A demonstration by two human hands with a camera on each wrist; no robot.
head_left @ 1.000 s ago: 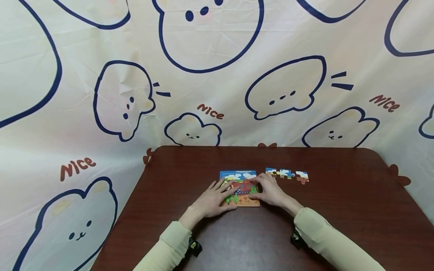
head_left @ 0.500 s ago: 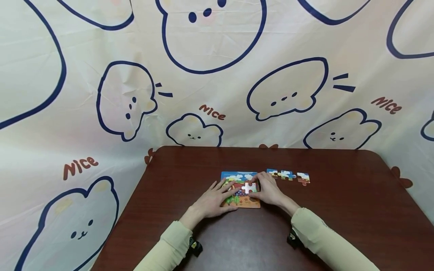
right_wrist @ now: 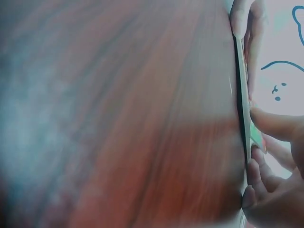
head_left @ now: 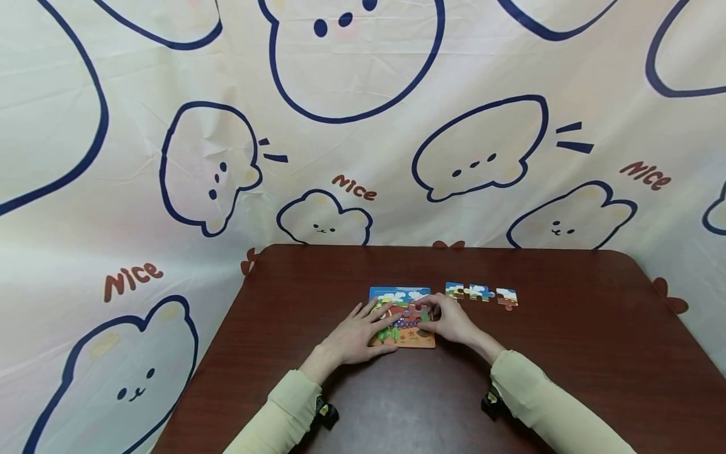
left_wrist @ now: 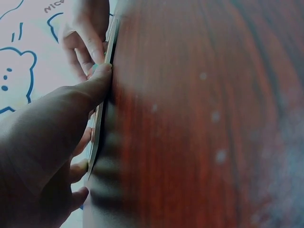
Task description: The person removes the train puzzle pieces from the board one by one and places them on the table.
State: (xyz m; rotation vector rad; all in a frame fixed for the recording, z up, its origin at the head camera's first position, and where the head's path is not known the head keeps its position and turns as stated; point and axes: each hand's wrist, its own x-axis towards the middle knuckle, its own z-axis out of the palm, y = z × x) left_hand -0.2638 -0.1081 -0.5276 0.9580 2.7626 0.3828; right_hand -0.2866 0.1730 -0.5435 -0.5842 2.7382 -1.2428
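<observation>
A colourful jigsaw puzzle (head_left: pixel 416 341) in a flat board lies on the table, with blue sky, clouds and orange ground. My left hand (head_left: pixel 353 335) rests on its left side with fingers spread, the thumb (left_wrist: pixel 102 76) at the near edge. At the right side, my right hand (head_left: pixel 452 320) pinches a red and green puzzle piece (head_left: pixel 418 313) between thumb and fingers. From the right wrist, that piece (right_wrist: pixel 257 136) shows tilted, close over the board. The left hand's fingers hide part of the picture.
Three loose puzzle pieces (head_left: pixel 479 292) lie in a row just beyond the right hand; the two left ones sit very close together. The dark brown table (head_left: pixel 567 328) ends at a cartoon-printed cloth (head_left: pixel 391 157) behind.
In the right hand the puzzle piece flashed white with glare half a second ago; now its red and green picture shows, its angle altered. The left hand stays on the board.
</observation>
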